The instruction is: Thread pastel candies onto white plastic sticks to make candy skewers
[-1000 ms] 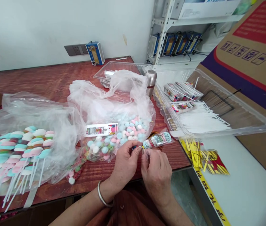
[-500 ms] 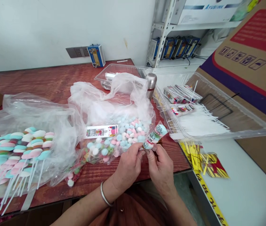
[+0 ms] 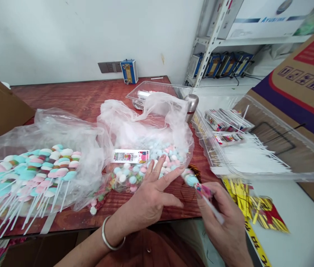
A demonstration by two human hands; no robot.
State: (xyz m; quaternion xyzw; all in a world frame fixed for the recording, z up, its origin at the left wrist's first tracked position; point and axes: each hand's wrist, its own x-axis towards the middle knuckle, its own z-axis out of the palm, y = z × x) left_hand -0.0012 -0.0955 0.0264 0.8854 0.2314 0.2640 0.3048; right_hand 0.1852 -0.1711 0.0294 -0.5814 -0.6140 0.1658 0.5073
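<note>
My right hand (image 3: pixel 223 218) is closed on a marshmallow skewer (image 3: pixel 191 180) in a clear wrapper. Its pastel end points away from me toward the upper left, and the white stick slants down beside my fingers. Over the front of the work table, my left hand (image 3: pixel 155 191) is spread open and holds nothing. Its fingertips overlap the clear bag of small pastel marshmallows (image 3: pixel 170 146); whether they touch it I cannot tell. On that bag lies a flat printed wrapper (image 3: pixel 130 156). Gold twist ties (image 3: pixel 195 171) lie behind the skewer, partly hidden.
At left, an open bag (image 3: pixel 70 126) holds many marshmallow skewers on sticks. A clear tray (image 3: pixel 257 174) at right holds white sticks and printed wrappers. A steel flask (image 3: pixel 191 105) stands beside it. Yellow ties (image 3: pixel 238 196) lie below the tray, and a cardboard box (image 3: pixel 307 107) rises at right.
My left hand has let go of the skewer and opened out to the left. My right hand has moved right and down with the skewer. The view has shifted left.
</note>
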